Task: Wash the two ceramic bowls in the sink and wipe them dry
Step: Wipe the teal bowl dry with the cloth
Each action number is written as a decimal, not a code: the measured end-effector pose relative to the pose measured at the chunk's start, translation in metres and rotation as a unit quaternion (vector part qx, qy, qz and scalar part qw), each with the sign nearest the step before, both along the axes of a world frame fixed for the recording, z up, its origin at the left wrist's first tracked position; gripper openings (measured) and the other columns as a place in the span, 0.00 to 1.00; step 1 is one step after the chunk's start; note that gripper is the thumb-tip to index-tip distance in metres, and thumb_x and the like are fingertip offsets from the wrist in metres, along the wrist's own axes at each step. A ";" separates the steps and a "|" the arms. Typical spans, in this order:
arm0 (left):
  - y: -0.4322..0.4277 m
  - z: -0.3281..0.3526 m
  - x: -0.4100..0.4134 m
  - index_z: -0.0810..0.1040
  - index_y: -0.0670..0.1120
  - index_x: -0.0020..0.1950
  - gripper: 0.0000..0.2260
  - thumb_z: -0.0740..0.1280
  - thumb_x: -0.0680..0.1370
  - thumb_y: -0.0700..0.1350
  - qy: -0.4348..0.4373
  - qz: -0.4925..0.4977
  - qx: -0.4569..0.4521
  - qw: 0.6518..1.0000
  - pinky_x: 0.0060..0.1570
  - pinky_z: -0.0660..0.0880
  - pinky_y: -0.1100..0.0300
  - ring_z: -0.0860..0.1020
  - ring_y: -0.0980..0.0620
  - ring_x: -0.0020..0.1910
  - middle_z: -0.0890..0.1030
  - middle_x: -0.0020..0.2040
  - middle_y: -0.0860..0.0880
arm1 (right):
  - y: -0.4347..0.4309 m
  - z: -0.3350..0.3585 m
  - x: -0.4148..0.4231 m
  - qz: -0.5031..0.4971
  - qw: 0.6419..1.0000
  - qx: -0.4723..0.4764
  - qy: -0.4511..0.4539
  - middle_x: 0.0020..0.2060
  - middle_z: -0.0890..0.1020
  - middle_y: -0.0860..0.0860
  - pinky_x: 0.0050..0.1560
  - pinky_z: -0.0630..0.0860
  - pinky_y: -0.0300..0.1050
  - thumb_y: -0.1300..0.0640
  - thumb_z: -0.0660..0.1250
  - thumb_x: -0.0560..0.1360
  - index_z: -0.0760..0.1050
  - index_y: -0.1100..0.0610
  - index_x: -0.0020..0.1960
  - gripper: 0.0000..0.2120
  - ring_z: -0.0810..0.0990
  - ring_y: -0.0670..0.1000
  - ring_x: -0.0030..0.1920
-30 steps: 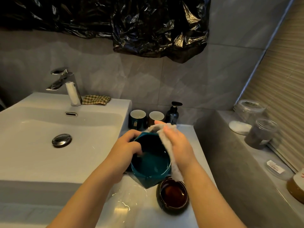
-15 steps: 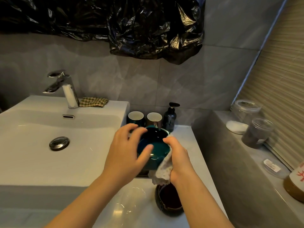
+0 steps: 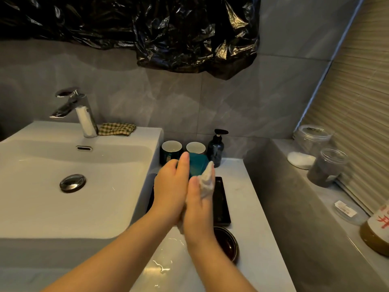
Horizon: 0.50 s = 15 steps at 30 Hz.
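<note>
Two ceramic bowls: one teal bowl (image 3: pixel 197 166), held up above the black tray (image 3: pixel 221 202), and one brown bowl (image 3: pixel 228 243), standing on the wet counter (image 3: pixel 248 260) just beside the tray's near end. Two hands: left hand (image 3: pixel 171 191) wrapped over the teal bowl's near side, fingers closed against it; right hand (image 3: pixel 197 205) pressing a white cloth (image 3: pixel 207 181) to the bowl's right flank, cloth pinched under the fingers. Two cups (image 3: pixel 171 150) and one pump bottle (image 3: pixel 215 148) behind. One sink (image 3: pixel 63 186), one faucet (image 3: pixel 77 110), one checked cloth (image 3: pixel 116 129).
</note>
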State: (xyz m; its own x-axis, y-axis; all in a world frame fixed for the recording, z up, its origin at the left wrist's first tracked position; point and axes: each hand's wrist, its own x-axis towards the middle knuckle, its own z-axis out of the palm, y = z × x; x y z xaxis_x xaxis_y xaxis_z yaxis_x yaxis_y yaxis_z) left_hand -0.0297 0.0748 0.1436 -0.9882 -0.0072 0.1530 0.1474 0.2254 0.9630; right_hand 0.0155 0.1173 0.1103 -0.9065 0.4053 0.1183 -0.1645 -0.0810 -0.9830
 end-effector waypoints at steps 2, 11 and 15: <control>0.000 0.003 -0.007 0.75 0.42 0.47 0.17 0.54 0.81 0.53 -0.062 -0.019 -0.003 0.998 0.40 0.72 0.62 0.76 0.54 0.40 0.78 0.40 0.48 | -0.004 -0.005 0.005 -0.016 0.992 0.113 0.047 0.70 0.59 0.33 0.70 0.65 0.50 0.22 0.53 0.63 0.45 0.24 0.63 0.31 0.62 0.37 0.70; -0.006 0.010 0.019 0.79 0.47 0.51 0.15 0.58 0.79 0.55 -0.178 -0.110 0.112 0.971 0.45 0.75 0.56 0.79 0.49 0.47 0.82 0.46 0.47 | 0.038 0.018 -0.020 -0.020 0.995 0.082 0.046 0.45 0.81 0.47 0.58 0.74 0.54 0.32 0.51 0.73 0.78 0.44 0.43 0.22 0.78 0.50 0.52; -0.006 0.007 0.014 0.78 0.49 0.47 0.13 0.59 0.79 0.55 -0.217 -0.049 0.195 0.955 0.51 0.77 0.51 0.80 0.46 0.48 0.82 0.46 0.45 | 0.027 0.004 -0.014 -0.062 0.990 0.119 -0.033 0.55 0.76 0.46 0.60 0.72 0.48 0.29 0.47 0.70 0.68 0.37 0.52 0.19 0.75 0.47 0.58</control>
State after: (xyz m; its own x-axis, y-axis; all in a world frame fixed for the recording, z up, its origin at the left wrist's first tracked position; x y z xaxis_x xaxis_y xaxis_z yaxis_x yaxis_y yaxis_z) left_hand -0.0156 0.0686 0.1503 -0.9567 0.1161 -0.2668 -0.2829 -0.1567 0.9463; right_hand 0.0015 0.1440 0.1146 -0.8601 0.4822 0.1662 -0.0938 0.1706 -0.9809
